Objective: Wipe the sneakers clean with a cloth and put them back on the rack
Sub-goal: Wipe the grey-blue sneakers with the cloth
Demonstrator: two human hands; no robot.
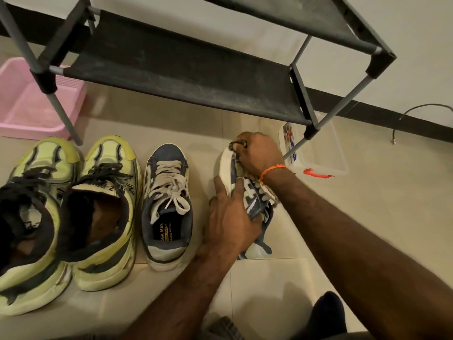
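Left hand [230, 217] grips blue sneaker [255, 204]; right hand [259, 155] clutches cloth [239, 146]; four sneakers.

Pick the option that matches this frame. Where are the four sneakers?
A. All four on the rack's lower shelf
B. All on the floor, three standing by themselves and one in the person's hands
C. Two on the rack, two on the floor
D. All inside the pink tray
B: two yellow-green sneakers and one blue sneaker stand on the floor, while the left hand holds the other blue sneaker tilted as the right hand presses a cloth at its toe; the rack shelf is bare.

A pink tray [27, 104] sits left on the tiled floor [367, 217], a clear plastic box [326, 153] right.
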